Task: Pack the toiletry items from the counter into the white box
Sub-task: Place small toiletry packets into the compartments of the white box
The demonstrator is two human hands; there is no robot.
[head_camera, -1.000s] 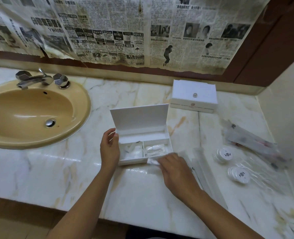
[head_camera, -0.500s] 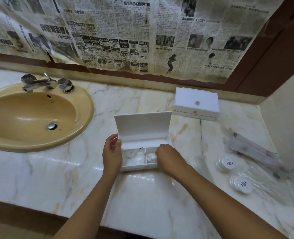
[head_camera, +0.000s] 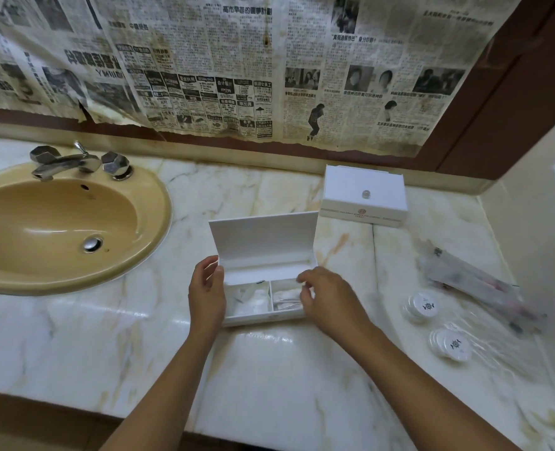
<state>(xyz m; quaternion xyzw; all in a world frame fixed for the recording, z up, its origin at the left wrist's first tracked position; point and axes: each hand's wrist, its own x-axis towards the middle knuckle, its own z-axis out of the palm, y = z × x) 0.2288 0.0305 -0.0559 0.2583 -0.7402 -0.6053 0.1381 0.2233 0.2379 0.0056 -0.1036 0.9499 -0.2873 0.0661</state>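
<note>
Open white hinged plastic box (head_camera: 263,255) is sitting at centre of glossy veined marble counter (head_camera: 107,336), lid standing upright, base split into two compartments. Left hand (head_camera: 206,296) is gripping box's left wall, fingers curled over rim. Right hand (head_camera: 328,299) is hovering over right compartment w/ fingers loosely curled; cannot tell if pinching anything. Soft white packets are lying in both compartments. Two round clear-wrapped discs (head_camera: 420,305) and long cellophane sachets (head_camera: 474,281) are lying well apart to the right.

A marble counter (head_camera: 269,379) is carrying an open white box (head_camera: 263,315) centrally, a closed box (head_camera: 364,196) at one o'clock, round packets (head_camera: 420,305) and wrapped sticks (head_camera: 477,284) at three.
</note>
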